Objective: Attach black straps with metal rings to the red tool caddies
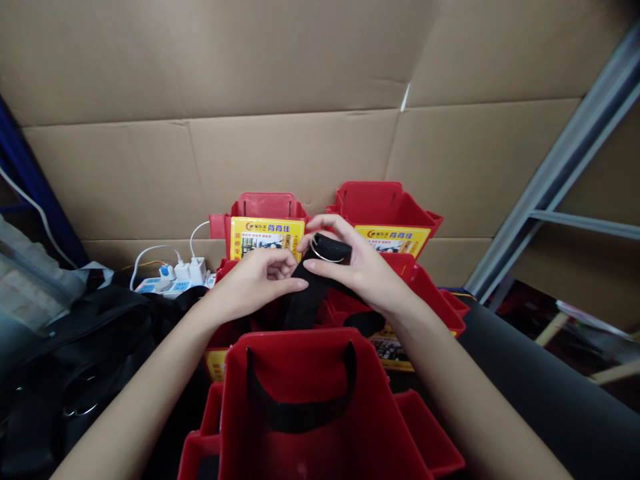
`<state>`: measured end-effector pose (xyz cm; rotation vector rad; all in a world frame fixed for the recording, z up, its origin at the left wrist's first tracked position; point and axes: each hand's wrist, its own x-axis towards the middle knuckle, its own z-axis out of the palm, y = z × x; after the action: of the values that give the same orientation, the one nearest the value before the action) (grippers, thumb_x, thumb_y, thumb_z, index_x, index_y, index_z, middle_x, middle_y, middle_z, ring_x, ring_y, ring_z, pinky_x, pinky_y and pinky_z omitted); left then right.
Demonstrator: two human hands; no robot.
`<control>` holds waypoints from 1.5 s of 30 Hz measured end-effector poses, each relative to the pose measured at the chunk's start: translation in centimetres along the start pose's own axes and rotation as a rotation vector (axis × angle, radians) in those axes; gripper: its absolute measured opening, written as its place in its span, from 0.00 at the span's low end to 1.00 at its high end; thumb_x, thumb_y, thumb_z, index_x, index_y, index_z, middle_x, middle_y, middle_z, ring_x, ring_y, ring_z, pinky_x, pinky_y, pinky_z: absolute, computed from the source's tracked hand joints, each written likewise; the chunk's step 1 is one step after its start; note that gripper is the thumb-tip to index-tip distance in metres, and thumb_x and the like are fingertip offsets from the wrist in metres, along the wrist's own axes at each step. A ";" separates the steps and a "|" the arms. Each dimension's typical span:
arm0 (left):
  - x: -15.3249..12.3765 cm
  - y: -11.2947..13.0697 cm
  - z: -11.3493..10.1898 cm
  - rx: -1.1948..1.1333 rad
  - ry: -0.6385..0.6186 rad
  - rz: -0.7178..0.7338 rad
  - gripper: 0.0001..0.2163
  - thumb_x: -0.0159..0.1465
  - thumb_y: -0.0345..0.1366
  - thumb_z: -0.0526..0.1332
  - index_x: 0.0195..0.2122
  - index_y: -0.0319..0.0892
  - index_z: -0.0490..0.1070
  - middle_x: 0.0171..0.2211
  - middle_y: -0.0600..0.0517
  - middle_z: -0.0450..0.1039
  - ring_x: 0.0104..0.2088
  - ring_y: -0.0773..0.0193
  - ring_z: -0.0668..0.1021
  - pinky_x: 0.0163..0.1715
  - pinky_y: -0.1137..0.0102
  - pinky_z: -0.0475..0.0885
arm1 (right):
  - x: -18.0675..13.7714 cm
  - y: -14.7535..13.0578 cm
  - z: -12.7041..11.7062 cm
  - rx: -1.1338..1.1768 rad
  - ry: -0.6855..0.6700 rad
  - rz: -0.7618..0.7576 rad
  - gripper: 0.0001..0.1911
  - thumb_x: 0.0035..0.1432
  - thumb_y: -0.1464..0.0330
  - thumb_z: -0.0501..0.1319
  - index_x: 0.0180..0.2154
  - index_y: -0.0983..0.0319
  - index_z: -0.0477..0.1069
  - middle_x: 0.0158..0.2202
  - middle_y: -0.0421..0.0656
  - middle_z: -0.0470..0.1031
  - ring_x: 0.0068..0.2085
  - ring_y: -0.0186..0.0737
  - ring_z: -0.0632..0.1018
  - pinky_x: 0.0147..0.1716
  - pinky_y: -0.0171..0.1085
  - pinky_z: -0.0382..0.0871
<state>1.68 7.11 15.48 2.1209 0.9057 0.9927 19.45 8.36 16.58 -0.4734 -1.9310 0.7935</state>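
Both of my hands are on a black webbing strap (pixel 304 293) above the nearest red plastic bin (pixel 305 363). My right hand (pixel 357 270) is closed round the folded end of the strap, where a metal ring (pixel 327 257) shows between thumb and fingers. Curled fingers and thumb of my left hand (pixel 260 277) pinch the strap's left edge. In the nearest bin, another black strap (pixel 300 417) passes through two slots in the back wall and sags in a loop inside. The lower end of the held strap is hidden behind that bin.
More red bins with yellow labels stand behind, including one at back left (pixel 267 203) and one at back right (pixel 373 197). A power strip (pixel 173 287) with plugged-in chargers is at left. Black straps (pixel 95 353) lie piled at left. Cardboard (pixel 290 153) lines the back; a metal post (pixel 555 167) leans right.
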 end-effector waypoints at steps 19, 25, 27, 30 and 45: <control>-0.3 0.5 -0.6 -0.073 -0.134 -0.120 0.06 0.56 0.33 0.62 0.35 0.40 0.68 0.24 0.55 0.74 0.25 0.69 0.75 0.26 0.75 0.69 | 0.2 1.0 0.4 -0.432 0.105 -0.202 0.02 0.58 0.70 0.55 0.33 0.61 0.66 0.32 0.40 0.69 0.34 0.33 0.70 0.35 0.35 0.63; -1.0 -0.1 -4.9 0.194 -0.079 -0.098 0.06 0.55 0.36 0.62 0.33 0.41 0.73 0.24 0.55 0.74 0.25 0.69 0.74 0.26 0.76 0.68 | 0.0 0.5 -1.6 -0.518 0.050 -0.146 0.05 0.54 0.66 0.61 0.31 0.61 0.68 0.27 0.39 0.65 0.28 0.32 0.67 0.28 0.35 0.63; -1.6 0.1 -5.8 0.246 -0.002 -0.074 0.08 0.55 0.38 0.63 0.34 0.41 0.74 0.25 0.55 0.74 0.25 0.68 0.74 0.26 0.76 0.68 | -0.2 -0.1 -2.2 -0.490 0.053 -0.065 0.08 0.53 0.65 0.61 0.36 0.60 0.69 0.28 0.39 0.66 0.28 0.33 0.68 0.27 0.34 0.64; -2.3 0.8 -6.0 0.274 -0.004 -0.059 0.09 0.57 0.40 0.61 0.35 0.42 0.75 0.22 0.55 0.73 0.22 0.68 0.72 0.22 0.76 0.67 | -0.2 -0.8 -2.2 -0.376 -0.023 -0.065 0.21 0.50 0.63 0.64 0.47 0.58 0.66 0.45 0.45 0.69 0.43 0.40 0.72 0.37 0.38 0.69; -2.4 1.7 -4.8 0.257 -0.357 -0.070 0.11 0.59 0.35 0.58 0.44 0.47 0.70 0.27 0.55 0.74 0.29 0.66 0.75 0.30 0.75 0.69 | -0.2 -0.1 -1.3 -0.311 -0.303 0.006 0.11 0.51 0.63 0.63 0.31 0.62 0.65 0.27 0.36 0.66 0.28 0.31 0.66 0.30 0.33 0.62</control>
<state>-2.83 5.43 18.37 2.3595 0.9553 0.4572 20.72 8.58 16.95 -0.5699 -2.3525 0.5947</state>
